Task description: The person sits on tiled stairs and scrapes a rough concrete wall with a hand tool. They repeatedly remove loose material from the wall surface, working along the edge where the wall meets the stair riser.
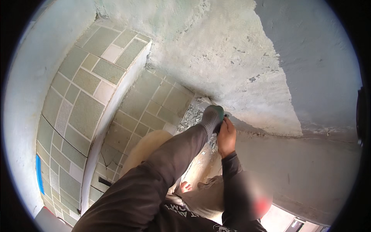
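Note:
My right hand is at the side of my outstretched foot, which wears a grey ribbed sock with a green toe. Its fingers are bent close against the sock. Something small and dark shows by the fingertips, too little to name, and the palm side is hidden. My leg in dark trousers crosses the view from lower left toward the foot. Beside the sock lies a strip of broken grey rubble at the foot of a plastered wall. My left hand is out of view.
Tiled paving with a white-edged step runs along the left, cracked in places. A rounded beige thing is partly behind my leg. Another person's head, blurred, is near my right arm. A grey wall stands on the right.

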